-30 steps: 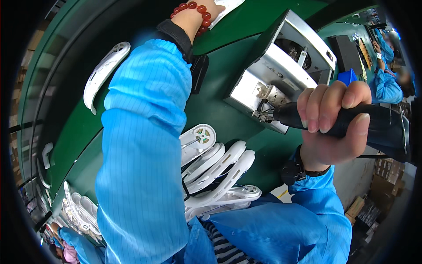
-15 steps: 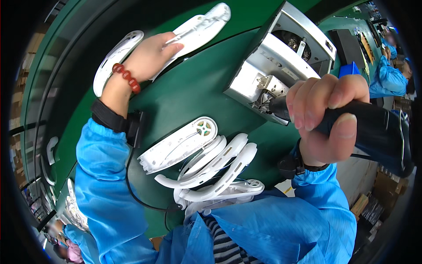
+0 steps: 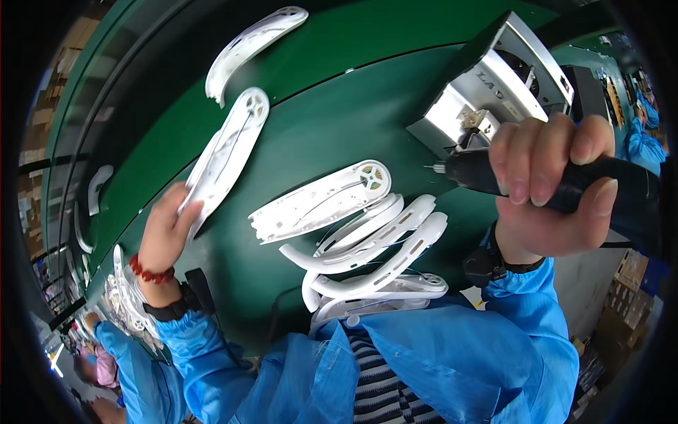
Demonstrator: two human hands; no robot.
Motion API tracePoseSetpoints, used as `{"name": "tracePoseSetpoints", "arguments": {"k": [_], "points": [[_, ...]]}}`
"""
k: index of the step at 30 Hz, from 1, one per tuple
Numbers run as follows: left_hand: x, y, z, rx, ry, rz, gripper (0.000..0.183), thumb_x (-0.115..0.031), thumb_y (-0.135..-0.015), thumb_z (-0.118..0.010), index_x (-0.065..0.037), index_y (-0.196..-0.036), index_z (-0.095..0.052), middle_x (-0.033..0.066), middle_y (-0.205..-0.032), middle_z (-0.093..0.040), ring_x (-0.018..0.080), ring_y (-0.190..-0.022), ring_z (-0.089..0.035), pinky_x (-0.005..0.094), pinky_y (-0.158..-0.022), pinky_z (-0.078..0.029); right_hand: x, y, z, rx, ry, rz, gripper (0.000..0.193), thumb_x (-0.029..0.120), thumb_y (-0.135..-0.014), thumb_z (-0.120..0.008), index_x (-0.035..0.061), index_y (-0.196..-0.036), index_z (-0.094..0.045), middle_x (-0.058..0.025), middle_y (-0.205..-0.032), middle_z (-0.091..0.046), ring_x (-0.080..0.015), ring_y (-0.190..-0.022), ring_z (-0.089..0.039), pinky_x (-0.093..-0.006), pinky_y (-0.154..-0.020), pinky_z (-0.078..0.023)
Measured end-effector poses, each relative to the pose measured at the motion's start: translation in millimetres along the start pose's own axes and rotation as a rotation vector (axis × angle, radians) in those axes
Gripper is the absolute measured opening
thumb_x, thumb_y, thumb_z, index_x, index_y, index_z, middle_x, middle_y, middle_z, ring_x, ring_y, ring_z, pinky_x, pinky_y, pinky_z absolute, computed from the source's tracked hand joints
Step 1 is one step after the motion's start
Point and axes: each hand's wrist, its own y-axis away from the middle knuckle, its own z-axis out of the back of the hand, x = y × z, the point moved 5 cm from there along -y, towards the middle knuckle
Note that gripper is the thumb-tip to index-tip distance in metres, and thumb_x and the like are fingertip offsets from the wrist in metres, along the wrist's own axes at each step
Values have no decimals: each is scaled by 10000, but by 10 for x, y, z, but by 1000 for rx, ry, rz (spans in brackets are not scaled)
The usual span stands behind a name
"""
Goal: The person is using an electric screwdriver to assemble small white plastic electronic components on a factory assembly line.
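My left hand (image 3: 166,233) pinches the near end of a long white plastic housing (image 3: 229,148). A thin wire runs along the inside of this housing to its round far end. My right hand (image 3: 551,184) is wrapped round a black electric screwdriver (image 3: 474,169), whose bit points left, just short of a silver metal box (image 3: 462,106). Between my hands, a second white housing (image 3: 311,208) lies with its hollow side up and its round end to the right. Several curved white plastic pieces (image 3: 385,258) are heaped close to my body, partly overlapping.
Another curved white shell (image 3: 247,53) rests on the green strip (image 3: 367,28) beyond the table's far edge. More white parts (image 3: 123,300) are piled at the lower left beside another person's blue sleeve (image 3: 134,360). Co-workers in blue sit at the far right.
My left hand has come back from the far strip toward me, now bringing a white housing. The screwdriver's tip has come away from the metal box. The whole view has shifted.
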Motion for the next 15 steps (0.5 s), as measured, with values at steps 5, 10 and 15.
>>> {"name": "tracePoseSetpoints", "arguments": {"k": [5, 10, 15], "points": [[-25, 314, 157, -75, 21, -57, 215, -111, -877, -599, -3, -1062, -586, 186, -1303, -519, 304, -1126, -548, 340, -944, -422, -188, -15, -127, -24, 18, -26, 296, 383, -954, -438, 94, -1015, -456, -12, -665, -478, -132, -534, -459, -309, -549, -386], [-309, -732, 621, -435, 177, -167, 324, -184, -916, -623, 6, -1177, -607, 98, -1094, -654, 158, -976, -609, 256, -886, -458, -88, 165, -49, -107, 228, -78, 250, 299, -938, -518, 69, -982, -430, -52, -657, -486, -144, -546, -462, -314, -541, -409], [-166, -2427, 293, -278, -546, -114, 788, -613, -822, -587, 7, -1302, -516, 257, -1295, -536, 354, -1217, -518, 372, -1003, -403, 16, 431, 62, -125, 258, -27, 312, 292, -920, -608, 63, -1005, -413, -65, -674, -495, -162, -564, -489, -315, -529, -419]]}}
